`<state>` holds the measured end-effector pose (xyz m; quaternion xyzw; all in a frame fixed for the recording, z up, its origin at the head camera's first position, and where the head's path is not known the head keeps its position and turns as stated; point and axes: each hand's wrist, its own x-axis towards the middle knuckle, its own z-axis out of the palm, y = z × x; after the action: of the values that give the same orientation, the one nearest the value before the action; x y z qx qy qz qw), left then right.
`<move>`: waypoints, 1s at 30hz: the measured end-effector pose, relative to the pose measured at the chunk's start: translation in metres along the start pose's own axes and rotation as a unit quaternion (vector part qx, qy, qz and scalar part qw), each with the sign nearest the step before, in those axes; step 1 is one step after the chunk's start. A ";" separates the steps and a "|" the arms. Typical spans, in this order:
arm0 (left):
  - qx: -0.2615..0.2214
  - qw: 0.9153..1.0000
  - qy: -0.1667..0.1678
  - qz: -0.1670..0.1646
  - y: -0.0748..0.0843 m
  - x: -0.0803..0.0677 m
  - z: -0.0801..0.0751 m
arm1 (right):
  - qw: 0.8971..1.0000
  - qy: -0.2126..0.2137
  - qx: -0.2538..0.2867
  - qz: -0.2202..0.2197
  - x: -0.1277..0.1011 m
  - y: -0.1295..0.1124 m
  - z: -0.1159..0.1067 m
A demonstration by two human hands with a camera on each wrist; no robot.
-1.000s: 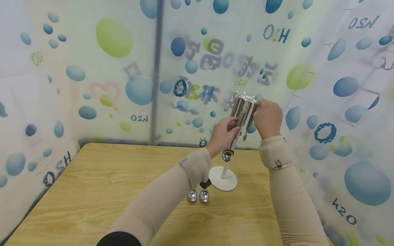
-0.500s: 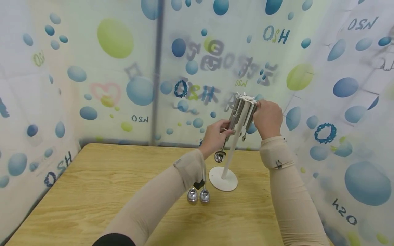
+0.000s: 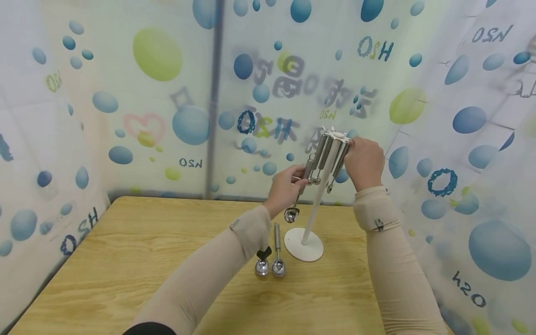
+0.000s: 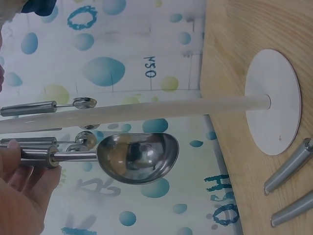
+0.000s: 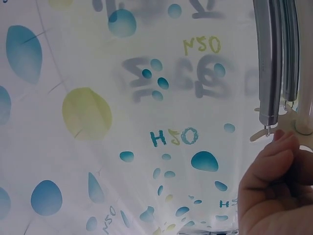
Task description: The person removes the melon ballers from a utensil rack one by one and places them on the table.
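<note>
My left hand (image 3: 285, 190) holds an ice cream scoop by its metal handle, left of the white utensil stand (image 3: 315, 208). The bowl (image 4: 138, 157) of this scoop points down, apart from the pole. My right hand (image 3: 365, 164) grips the hooked rim at the top of the stand; its thumb and curled fingers show at the rim in the right wrist view. Several metal-handled utensils (image 3: 321, 152) hang from the hooks between the hands, one of them a small spoon-ended tool (image 4: 84, 103).
Two more metal scoops lie side by side on the wooden table (image 3: 167, 242), the right one (image 3: 278, 267) in front of the stand's round base (image 3: 304, 252), the left one (image 3: 261, 267) partly under my left wrist strap. Patterned curtains (image 3: 268, 93) enclose the table.
My left hand has moved left and slightly down, taking the scoop away from the hooks. My right hand stays at the rim. The handle of the right scoop on the table has come into view.
</note>
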<state>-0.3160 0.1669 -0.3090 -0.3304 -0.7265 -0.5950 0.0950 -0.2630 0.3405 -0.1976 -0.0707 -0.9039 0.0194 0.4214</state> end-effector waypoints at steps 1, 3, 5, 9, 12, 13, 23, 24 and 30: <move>0.001 1.000 0.001 0.000 -0.001 0.000 -0.001 | 1.000 -0.001 -0.001 0.001 0.000 0.000 0.000; 0.002 1.000 0.002 0.002 -0.003 -0.001 -0.001 | 1.000 -0.002 -0.002 0.002 0.000 -0.001 -0.001; 0.003 1.000 0.004 0.002 -0.005 -0.001 -0.002 | 1.000 -0.002 -0.002 0.001 0.000 -0.001 -0.001; 0.009 1.000 0.006 0.000 -0.008 -0.004 -0.004 | 1.000 0.000 -0.001 -0.004 -0.001 -0.002 -0.002; 0.012 1.000 0.005 -0.001 -0.009 -0.005 -0.005 | 1.000 0.004 -0.001 -0.007 -0.002 -0.002 -0.001; 0.014 1.000 0.005 -0.002 -0.009 -0.006 -0.005 | 1.000 0.006 -0.001 -0.008 -0.002 -0.001 -0.001; 0.025 1.000 0.008 -0.012 -0.015 -0.009 -0.007 | 1.000 0.016 0.004 -0.012 -0.002 -0.001 -0.002; 0.024 1.000 0.007 -0.011 -0.016 -0.009 -0.007 | 1.000 0.018 0.004 -0.013 -0.003 -0.002 -0.002; 0.019 1.000 0.004 -0.016 -0.022 -0.013 -0.011 | 1.000 0.021 0.007 -0.015 -0.003 -0.002 -0.002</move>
<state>-0.3222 0.1507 -0.3307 -0.3147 -0.7425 -0.5838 0.0944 -0.2599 0.3381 -0.1979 -0.0550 -0.8956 0.0180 0.4411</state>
